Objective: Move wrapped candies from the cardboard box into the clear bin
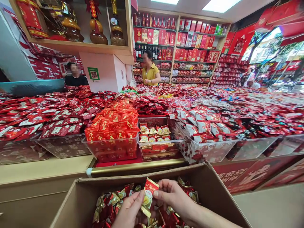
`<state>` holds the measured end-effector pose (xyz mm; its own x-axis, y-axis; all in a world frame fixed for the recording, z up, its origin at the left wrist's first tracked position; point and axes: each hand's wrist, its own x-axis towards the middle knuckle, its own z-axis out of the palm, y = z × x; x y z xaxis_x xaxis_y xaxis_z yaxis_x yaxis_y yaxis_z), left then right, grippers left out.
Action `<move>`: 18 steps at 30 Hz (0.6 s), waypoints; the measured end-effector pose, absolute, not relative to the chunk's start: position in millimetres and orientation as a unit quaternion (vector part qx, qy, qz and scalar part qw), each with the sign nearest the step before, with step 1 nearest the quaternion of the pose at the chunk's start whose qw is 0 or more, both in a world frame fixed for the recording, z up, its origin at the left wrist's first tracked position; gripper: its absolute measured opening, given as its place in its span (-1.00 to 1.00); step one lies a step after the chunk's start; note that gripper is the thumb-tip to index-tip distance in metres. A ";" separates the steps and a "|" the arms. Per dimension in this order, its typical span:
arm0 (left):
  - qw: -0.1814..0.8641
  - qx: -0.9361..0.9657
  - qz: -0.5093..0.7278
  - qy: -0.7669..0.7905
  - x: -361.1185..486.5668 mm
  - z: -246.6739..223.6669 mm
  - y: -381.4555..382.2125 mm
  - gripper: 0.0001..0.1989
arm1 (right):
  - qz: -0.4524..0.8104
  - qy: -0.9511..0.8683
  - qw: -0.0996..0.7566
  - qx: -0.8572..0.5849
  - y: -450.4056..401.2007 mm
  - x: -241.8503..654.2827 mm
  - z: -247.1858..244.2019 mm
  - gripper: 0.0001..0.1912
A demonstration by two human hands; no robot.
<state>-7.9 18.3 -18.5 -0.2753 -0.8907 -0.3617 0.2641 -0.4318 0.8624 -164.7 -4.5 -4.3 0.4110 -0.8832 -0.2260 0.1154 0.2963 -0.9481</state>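
Note:
Between my two hands is one wrapped candy point(148, 195) in a red and gold wrapper with a yellow fruit picture, tilted slightly. My left hand point(129, 207) pinches its left edge between thumb and fingers. On the other edge, the thumb and fingers of my right hand point(172, 196) press the wrapper. Both hands are over an open cardboard box point(71, 202), which holds many similar wrapped candies point(110, 202). Part of that pile is hidden under my hands and forearms.
Past the box, a clear bin point(161, 144) holds neat rows of gold and red packets. Beside it stand a bin of orange-red packets point(112, 133) and a bin of white and red packets point(206, 126). A person in a yellow top point(152, 74) stands behind the counter; another person point(74, 77) is at left.

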 end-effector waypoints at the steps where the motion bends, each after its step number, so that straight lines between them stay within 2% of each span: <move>1: 0.405 0.449 -0.718 -0.345 -7.8 -15.6 19.5 -0.61 | -0.360 0.411 0.697 -0.465 -4.9 -164.6 -4.5 -0.60; 11: 0.398 0.452 -0.719 -0.347 -10.3 0.2 27.3 -0.68 | -0.392 0.389 0.713 -0.432 -4.3 -167.8 5.1 -0.67; 18: 0.420 0.462 -0.730 -0.279 -10.4 -0.4 29.0 -0.40 | -0.393 0.353 0.702 -0.477 4.8 -161.3 11.2 -0.67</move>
